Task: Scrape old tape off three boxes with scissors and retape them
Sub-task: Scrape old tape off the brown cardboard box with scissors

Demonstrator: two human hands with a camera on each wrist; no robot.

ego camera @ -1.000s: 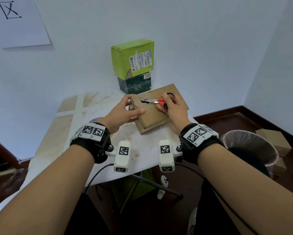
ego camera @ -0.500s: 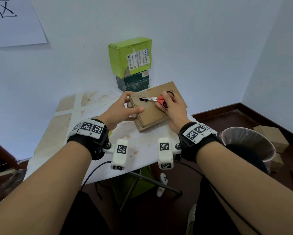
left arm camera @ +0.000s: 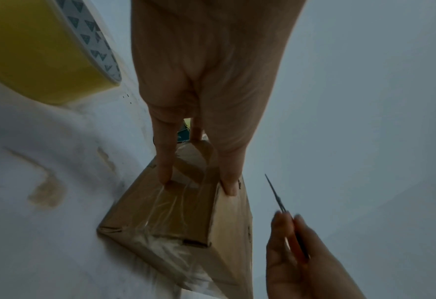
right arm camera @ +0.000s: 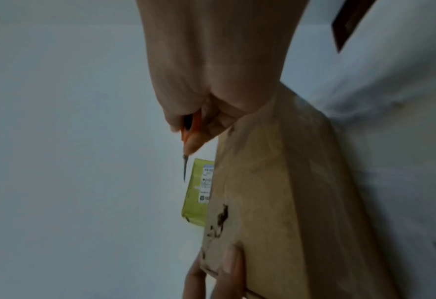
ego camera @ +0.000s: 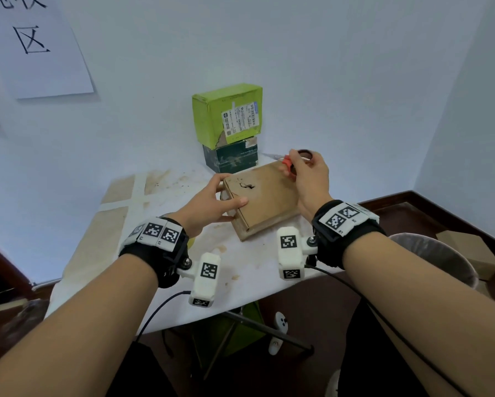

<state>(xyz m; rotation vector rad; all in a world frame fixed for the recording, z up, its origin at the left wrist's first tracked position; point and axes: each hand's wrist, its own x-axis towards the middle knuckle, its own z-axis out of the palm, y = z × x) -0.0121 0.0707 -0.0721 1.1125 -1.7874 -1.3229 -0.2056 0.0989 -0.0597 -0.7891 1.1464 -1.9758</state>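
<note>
A flat brown cardboard box (ego camera: 265, 196) lies on the white table (ego camera: 126, 242), with a dark torn mark on its top. My left hand (ego camera: 212, 202) grips the box's left edge, thumb on top and fingers down the taped side (left arm camera: 175, 194). My right hand (ego camera: 306, 173) holds red-handled scissors (ego camera: 283, 161) lifted above the box's far edge, blades closed and pointing left (right arm camera: 185, 168). A green box (ego camera: 226, 114) sits stacked on a dark green box (ego camera: 230, 159) against the wall.
A yellow tape roll (left arm camera: 45, 52) lies on the table close to my left wrist. A bin with a liner (ego camera: 435, 262) stands on the floor at the right, with cardboard boxes (ego camera: 464, 245) beyond it. A paper sheet (ego camera: 37, 47) hangs on the wall.
My right hand lifted the scissors off the box top and drew them up and back toward the far edge. The left hand kept its hold on the box.
</note>
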